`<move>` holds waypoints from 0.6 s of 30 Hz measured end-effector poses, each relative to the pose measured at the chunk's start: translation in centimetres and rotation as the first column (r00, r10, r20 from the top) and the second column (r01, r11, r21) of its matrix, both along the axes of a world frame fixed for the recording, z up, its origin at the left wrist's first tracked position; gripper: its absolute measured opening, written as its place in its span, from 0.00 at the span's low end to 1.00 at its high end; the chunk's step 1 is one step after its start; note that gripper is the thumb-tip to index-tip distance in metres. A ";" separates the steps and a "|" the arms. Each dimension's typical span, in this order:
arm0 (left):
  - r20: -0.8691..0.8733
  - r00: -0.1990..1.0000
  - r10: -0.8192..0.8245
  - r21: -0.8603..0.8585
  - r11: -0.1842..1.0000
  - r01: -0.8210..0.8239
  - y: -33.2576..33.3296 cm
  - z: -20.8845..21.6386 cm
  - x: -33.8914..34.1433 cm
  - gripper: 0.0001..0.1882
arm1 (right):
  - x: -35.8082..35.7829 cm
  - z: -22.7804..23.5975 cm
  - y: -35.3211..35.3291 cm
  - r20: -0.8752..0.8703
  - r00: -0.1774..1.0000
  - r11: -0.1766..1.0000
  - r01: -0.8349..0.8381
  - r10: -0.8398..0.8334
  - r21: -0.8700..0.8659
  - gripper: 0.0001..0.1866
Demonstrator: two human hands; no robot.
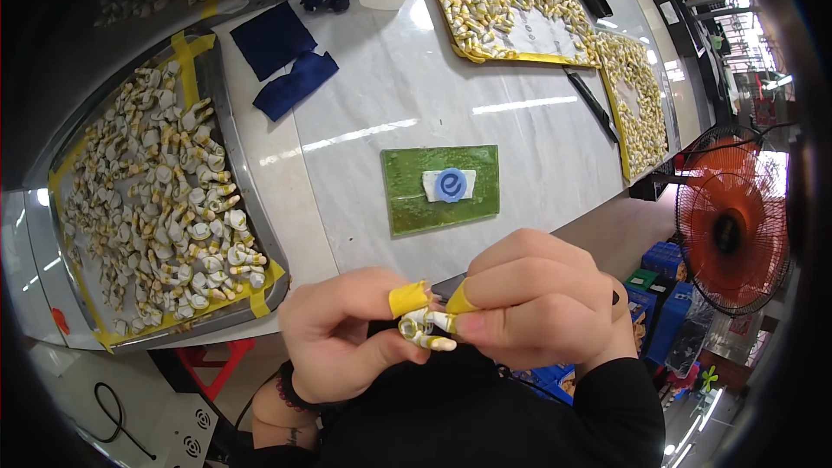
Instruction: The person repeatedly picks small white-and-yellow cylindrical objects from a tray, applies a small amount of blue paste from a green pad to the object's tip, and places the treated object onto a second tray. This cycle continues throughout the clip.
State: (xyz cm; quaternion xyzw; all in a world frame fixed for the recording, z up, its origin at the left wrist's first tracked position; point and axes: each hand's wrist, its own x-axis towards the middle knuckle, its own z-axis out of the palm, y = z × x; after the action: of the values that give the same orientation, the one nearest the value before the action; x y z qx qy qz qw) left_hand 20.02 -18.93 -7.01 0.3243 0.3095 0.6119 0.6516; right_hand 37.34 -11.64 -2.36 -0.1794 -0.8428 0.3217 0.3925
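Left hand [340, 329] holds the white piece [421, 329] — apparently between fingertips.

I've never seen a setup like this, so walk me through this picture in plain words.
No robot here: these are a person's own left hand and right hand. There is one picture, taken by a wide fisheye camera on the person's head, looking down, so straight edges bend and the corners go dark. Both hands pinch one small white-and-yellow piece between the fingertips. Beyond them, on the pale table, lies a green slab with a blue disc on it. To the left is a metal-rimmed tray crowded with similar pieces; farther back lie dark blue cloths.
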 end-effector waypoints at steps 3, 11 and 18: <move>-0.342 0.929 0.139 0.309 0.951 -0.029 0.7 0.1 -0.4 0.12 | -0.1 0.4 -0.1 0.031 0.999 0.991 -0.016 0.020 -0.130 0.12; -0.538 0.807 0.243 0.438 0.899 0.022 1.0 1.2 -0.6 0.15 | -0.2 0.5 -0.1 -0.035 0.998 0.949 -0.064 0.056 -0.308 0.13; -0.542 0.799 0.260 0.461 0.887 0.024 1.0 1.0 -0.5 0.16 | 0.2 0.9 -0.2 -0.015 0.997 0.946 -0.076 0.076 -0.316 0.09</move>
State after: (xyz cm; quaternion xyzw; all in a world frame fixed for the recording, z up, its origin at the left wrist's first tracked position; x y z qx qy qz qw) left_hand 19.51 -17.90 -5.97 0.6175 0.3680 0.5752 0.3905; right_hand 37.54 -11.88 -1.45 -0.2070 -0.7862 0.4677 0.3470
